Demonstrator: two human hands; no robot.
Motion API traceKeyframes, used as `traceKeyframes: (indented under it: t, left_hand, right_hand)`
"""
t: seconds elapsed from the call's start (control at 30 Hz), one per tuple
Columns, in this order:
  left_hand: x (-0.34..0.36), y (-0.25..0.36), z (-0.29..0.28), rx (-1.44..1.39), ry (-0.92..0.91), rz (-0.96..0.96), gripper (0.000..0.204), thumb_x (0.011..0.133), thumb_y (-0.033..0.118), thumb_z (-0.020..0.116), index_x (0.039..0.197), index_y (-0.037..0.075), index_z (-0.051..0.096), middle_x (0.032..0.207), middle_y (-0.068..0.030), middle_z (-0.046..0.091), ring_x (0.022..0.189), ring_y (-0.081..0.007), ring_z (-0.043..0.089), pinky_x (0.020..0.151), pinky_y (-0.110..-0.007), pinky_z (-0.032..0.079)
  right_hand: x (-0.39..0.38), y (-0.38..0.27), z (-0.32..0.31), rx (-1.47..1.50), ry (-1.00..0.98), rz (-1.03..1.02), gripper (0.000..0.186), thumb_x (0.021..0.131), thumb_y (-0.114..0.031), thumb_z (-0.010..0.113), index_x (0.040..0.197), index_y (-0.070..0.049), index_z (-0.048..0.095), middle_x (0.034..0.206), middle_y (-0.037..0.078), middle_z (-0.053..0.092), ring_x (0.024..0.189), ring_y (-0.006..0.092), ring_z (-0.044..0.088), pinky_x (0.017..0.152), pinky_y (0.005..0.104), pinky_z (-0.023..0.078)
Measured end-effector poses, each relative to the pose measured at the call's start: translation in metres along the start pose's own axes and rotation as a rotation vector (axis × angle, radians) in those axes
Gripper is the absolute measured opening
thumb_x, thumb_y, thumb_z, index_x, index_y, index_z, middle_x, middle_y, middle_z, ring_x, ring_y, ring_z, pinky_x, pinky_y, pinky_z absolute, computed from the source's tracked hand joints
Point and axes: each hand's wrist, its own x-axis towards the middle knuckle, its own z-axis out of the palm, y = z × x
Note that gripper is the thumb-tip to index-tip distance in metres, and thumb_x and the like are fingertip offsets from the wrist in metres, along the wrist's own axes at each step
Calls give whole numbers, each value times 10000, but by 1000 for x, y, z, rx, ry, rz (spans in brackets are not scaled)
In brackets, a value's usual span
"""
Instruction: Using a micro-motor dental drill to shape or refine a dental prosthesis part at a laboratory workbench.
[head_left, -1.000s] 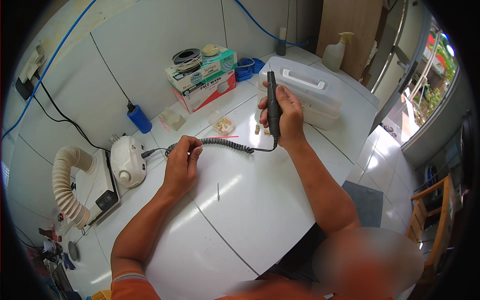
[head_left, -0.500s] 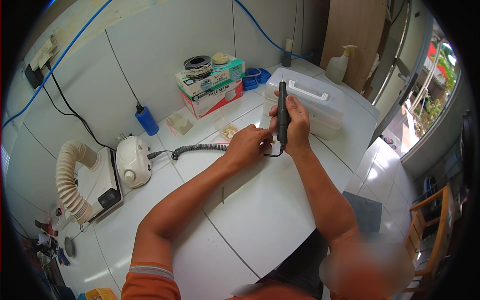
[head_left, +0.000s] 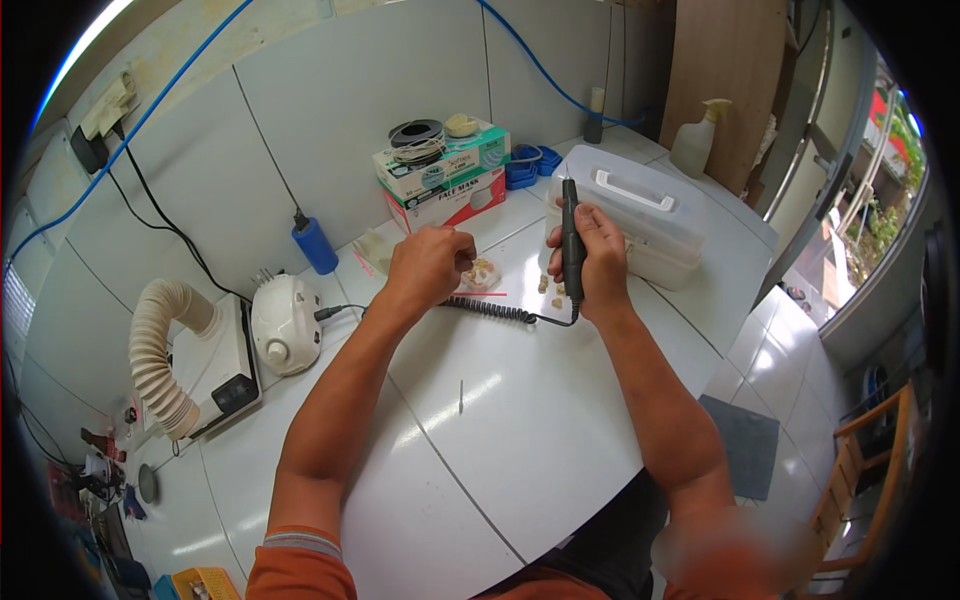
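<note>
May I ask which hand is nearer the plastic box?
The right hand, in front of the plastic box; the left hand is farther off, out to the left.

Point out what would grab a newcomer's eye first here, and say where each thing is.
First, the slim black handpiece, held tip-up in the right hand a little right of the picture's centre. Then the ridged beige hose, arching at the left beside a rounded white unit. Beyond the right hand stands a translucent case with a white handle.
</note>
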Motion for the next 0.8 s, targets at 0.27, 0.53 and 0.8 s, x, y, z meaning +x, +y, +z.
traceKeyframes:
  t: [0.27,0.53,0.8]
  left_hand:
    - [1,7,20,107,56,42,82,876,117,724,938,123,777,926,-45,736,860,-289,712,732,-426,561]
    - [3,11,35,167,87,80,97,902,113,695,978,116,755,943,-64,703,863,-310,706,725,-449,561]
    - [3,4,33,132,148,66,88,912,98,681,972,108,745,961,-68,703,876,-318,704,748,-443,562]
  right_hand:
    - [2,4,1,-39,31,77,328,1103,-309,492,1209,-9,574,827,115,645,506,145,632,397,280,497]
    - [3,3,1,-50,36,99,310,1096,-305,508,1167,-12,580,800,109,649,501,147,630,401,283,496]
    - [2,0,2,-70,52,112,305,1089,-306,522,1149,-14,584,796,103,652,497,147,629,401,288,497]
